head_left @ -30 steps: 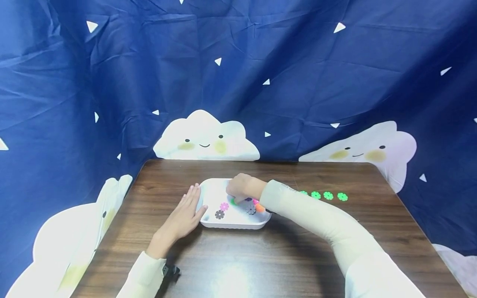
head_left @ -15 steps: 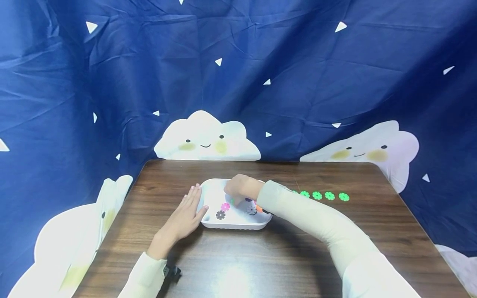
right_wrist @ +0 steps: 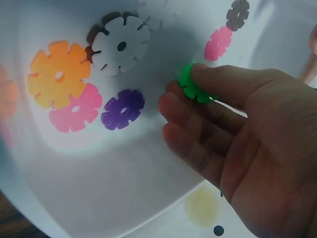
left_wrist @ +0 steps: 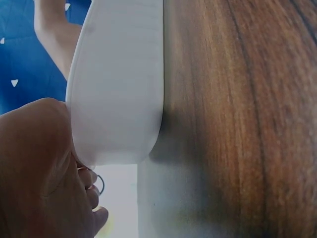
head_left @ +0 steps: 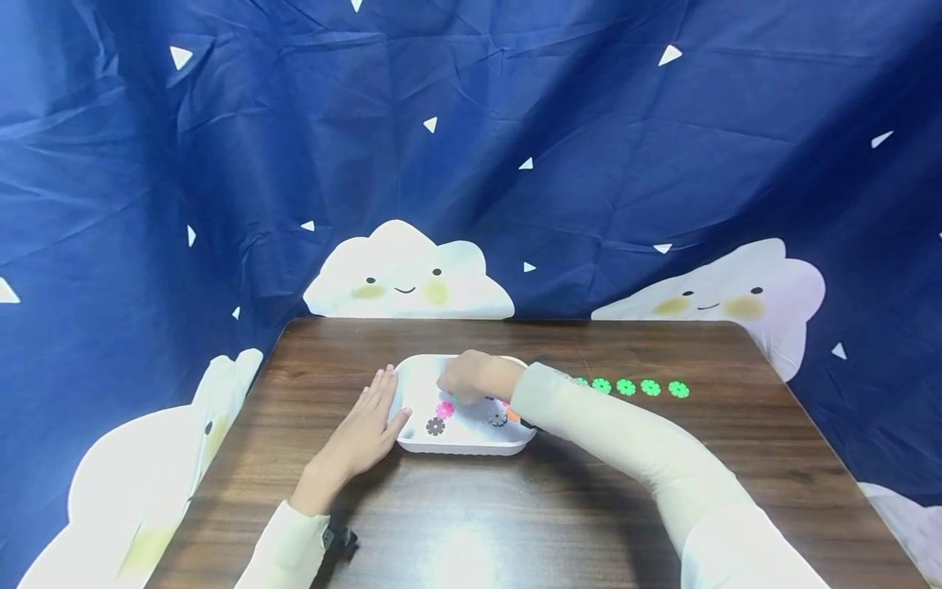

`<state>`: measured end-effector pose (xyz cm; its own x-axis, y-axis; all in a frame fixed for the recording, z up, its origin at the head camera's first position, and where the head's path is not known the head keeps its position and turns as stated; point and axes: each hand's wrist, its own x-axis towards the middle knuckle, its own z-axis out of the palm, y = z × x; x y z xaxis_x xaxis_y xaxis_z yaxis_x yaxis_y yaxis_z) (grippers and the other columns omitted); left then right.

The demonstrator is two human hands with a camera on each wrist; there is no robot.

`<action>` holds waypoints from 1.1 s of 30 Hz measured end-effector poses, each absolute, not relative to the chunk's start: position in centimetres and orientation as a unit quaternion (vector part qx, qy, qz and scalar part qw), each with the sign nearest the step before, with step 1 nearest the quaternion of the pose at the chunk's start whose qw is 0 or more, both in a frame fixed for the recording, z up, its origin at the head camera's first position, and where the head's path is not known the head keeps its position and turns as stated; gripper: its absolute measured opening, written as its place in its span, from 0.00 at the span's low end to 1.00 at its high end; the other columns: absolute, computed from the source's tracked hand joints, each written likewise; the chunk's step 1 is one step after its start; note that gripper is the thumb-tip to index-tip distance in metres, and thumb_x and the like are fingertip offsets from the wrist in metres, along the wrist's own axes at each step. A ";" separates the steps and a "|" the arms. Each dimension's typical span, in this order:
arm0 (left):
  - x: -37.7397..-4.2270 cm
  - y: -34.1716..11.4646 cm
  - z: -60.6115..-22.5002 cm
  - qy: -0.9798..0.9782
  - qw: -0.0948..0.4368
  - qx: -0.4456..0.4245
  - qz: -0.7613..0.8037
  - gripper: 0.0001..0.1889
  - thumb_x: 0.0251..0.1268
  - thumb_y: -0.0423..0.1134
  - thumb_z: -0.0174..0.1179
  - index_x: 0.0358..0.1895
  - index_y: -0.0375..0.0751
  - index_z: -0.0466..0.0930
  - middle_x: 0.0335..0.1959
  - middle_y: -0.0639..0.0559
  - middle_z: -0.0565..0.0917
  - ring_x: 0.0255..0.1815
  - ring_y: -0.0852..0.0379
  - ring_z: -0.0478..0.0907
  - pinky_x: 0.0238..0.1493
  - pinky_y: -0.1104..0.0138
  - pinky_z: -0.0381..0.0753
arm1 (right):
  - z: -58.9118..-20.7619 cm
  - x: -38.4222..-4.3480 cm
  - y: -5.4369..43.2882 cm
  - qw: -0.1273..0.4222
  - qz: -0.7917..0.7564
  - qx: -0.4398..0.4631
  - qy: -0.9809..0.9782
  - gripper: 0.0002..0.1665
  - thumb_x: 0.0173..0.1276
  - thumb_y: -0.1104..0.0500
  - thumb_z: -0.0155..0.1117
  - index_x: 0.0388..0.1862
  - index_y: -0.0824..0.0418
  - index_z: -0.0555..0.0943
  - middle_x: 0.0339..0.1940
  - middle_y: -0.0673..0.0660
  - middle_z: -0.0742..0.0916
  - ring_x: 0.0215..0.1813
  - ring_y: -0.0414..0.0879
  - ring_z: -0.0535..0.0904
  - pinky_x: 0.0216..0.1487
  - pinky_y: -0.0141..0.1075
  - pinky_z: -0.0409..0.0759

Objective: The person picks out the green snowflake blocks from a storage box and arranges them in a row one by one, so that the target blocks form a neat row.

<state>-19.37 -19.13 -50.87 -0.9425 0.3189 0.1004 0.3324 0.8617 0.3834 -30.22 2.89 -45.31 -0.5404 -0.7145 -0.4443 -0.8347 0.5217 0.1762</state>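
Note:
My left hand (head_left: 366, 421) lies flat with straight fingers along the left rim of a white plastic tray (head_left: 464, 448). In the left wrist view, that hand is against the upper edge of the tray's outer wall (left_wrist: 116, 89). Inside the tray, my right hand (right_wrist: 267, 129) pinches a green notched plastic disc (right_wrist: 189, 84) between thumb and fingers. Around it lie a purple disc (right_wrist: 123, 109), an orange disc (right_wrist: 58, 74) overlapping a pink one (right_wrist: 74, 110), and a white disc (right_wrist: 123, 43) over a dark one. Another pink disc (right_wrist: 218, 43) and a grey disc (right_wrist: 237, 14) lie farther off.
Several green discs (head_left: 625, 387) form a row on the brown wooden table (head_left: 456, 507), right of the tray and partly behind the right sleeve (head_left: 633, 442). A blue curtain (head_left: 471, 164) with white clouds hangs behind the table.
My right hand has shifted slightly left inside the tray, covering more of the green disc there. More of the green row shows past the sleeve. My left hand has stayed on the rim.

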 end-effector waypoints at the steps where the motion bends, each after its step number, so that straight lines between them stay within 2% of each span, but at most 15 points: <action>1: -19.4 -19.1 -50.9 -0.964 0.019 -0.170 -0.202 0.41 0.87 0.55 0.46 0.85 0.27 0.47 0.88 0.33 0.50 0.90 0.36 0.47 0.86 0.39 0.55 | -45.3 -30.2 2.9 0.160 0.188 -0.453 0.857 0.04 0.79 0.59 0.62 0.43 0.49 0.81 0.35 0.47 0.84 0.36 0.42 0.76 0.42 0.35 0.82; 10: -19.5 -19.0 -50.6 -0.964 0.020 -0.171 -0.203 0.41 0.87 0.54 0.47 0.85 0.27 0.47 0.88 0.33 0.49 0.89 0.36 0.47 0.87 0.39 0.54 | -44.2 -30.5 3.4 0.154 0.152 -0.452 0.865 0.03 0.78 0.58 0.64 0.44 0.50 0.83 0.35 0.46 0.84 0.34 0.42 0.75 0.42 0.34 0.80; 15: -19.5 -19.0 -50.5 -0.965 0.023 -0.171 -0.199 0.41 0.87 0.54 0.47 0.85 0.26 0.47 0.88 0.33 0.50 0.89 0.34 0.49 0.86 0.39 0.55 | -43.2 -30.9 4.4 0.159 0.084 -0.449 0.875 0.09 0.78 0.61 0.63 0.36 0.50 0.83 0.31 0.46 0.83 0.32 0.40 0.73 0.37 0.31 0.73; 22: -19.5 -19.0 -50.5 -0.964 0.025 -0.170 -0.202 0.41 0.87 0.53 0.48 0.85 0.26 0.47 0.87 0.31 0.52 0.89 0.36 0.48 0.86 0.39 0.55 | -41.6 -31.1 6.0 0.152 0.002 -0.455 0.878 0.16 0.75 0.66 0.61 0.27 0.48 0.77 0.30 0.45 0.77 0.32 0.39 0.70 0.33 0.30 0.67; 26: -19.4 -19.0 -50.6 -0.964 0.024 -0.170 -0.204 0.41 0.87 0.53 0.48 0.85 0.27 0.47 0.87 0.32 0.51 0.89 0.36 0.47 0.86 0.39 0.55 | -40.7 -30.9 7.0 0.155 -0.030 -0.453 0.877 0.14 0.75 0.65 0.61 0.30 0.49 0.79 0.29 0.46 0.80 0.32 0.40 0.73 0.34 0.31 0.69; 33: -19.3 -19.0 -50.8 -0.964 0.024 -0.168 -0.203 0.41 0.87 0.54 0.47 0.85 0.27 0.46 0.88 0.32 0.50 0.89 0.36 0.47 0.86 0.39 0.54 | -39.6 -30.4 8.9 0.136 -0.037 -0.454 0.880 0.04 0.77 0.61 0.67 0.42 0.51 0.86 0.37 0.46 0.87 0.39 0.40 0.78 0.44 0.36 0.80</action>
